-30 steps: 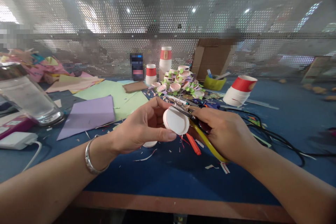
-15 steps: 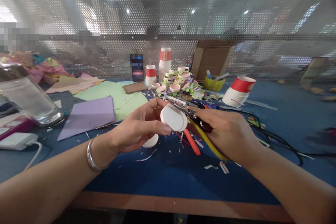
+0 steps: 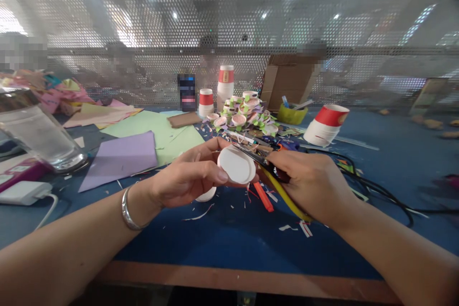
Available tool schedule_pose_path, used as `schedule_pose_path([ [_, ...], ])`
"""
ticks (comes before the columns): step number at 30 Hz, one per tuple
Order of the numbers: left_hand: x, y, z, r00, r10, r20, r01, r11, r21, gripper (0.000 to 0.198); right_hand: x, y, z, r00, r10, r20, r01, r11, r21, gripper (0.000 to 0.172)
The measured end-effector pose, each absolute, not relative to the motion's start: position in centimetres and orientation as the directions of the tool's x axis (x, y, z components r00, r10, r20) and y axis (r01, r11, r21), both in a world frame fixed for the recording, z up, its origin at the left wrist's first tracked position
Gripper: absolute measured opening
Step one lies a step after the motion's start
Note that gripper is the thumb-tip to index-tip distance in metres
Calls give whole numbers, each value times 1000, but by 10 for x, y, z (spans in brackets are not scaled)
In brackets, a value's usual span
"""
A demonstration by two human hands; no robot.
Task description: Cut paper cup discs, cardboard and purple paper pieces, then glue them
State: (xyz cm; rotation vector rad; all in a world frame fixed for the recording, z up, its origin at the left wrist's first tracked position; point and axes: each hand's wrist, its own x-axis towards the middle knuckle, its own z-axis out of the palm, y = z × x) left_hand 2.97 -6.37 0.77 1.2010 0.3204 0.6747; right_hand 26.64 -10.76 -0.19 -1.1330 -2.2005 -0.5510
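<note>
"Where is the white cup base (image 3: 236, 166)?"

"Up off the table, in front of the person, its flat round face turned toward the camera."

"What holds it?"

"The left hand (image 3: 195, 172): thumb on the near edge, fingers curled behind. That grip is firm on the rim."

"And the right hand (image 3: 310, 179)?"

"It is wrapped around the yellow-handled scissors (image 3: 281, 191). Their dark blades lie along the upper right edge of the cup base; whether they are closed, I can't tell."

"What's just below?"

"A white disc (image 3: 206, 195) under the left hand, partly hidden, and a red-orange stick (image 3: 264, 197) near the scissors. Paper scraps (image 3: 306, 228) dot the blue table (image 3: 251, 248)."

"Farther out?"

"A heap of small cup pieces (image 3: 247, 112) with green tabs stands beyond the hands. Behind it rises a tall cup stack (image 3: 225, 81); to the right, a tilted cup stack (image 3: 325, 126). On the left, a purple sheet (image 3: 124, 157) overlaps a green sheet (image 3: 154, 122), with a water glass (image 3: 50, 138) beside them."

"And at the back?"

"A perforated screen (image 3: 233, 14)."
</note>
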Motion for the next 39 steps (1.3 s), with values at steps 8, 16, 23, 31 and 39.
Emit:
schedule_pose_path([
  [8, 28, -60, 5, 822, 554, 130, -328, 275, 904, 34, 265, -107, -2, -468, 581, 666, 809, 585, 58, 25],
  [16, 28, -59, 4, 829, 545, 127, -316, 269, 910, 34, 266, -109, -1, -489, 567, 663, 812, 573, 110, 26],
  [23, 26, -58, 5, 832, 532, 158, -335, 255, 907, 34, 266, -109, -3, -491, 557, 669, 819, 558, 136, 28],
  [31, 25, -57, 2, 852, 504, 143, -322, 288, 902, 35, 265, -110, -2, -509, 552, 661, 809, 569, 148, 26],
  [39, 29, -58, 1, 865, 491, 107, -270, 274, 923, 37, 264, -108, -3, -502, 527, 686, 814, 556, 168, 25],
])
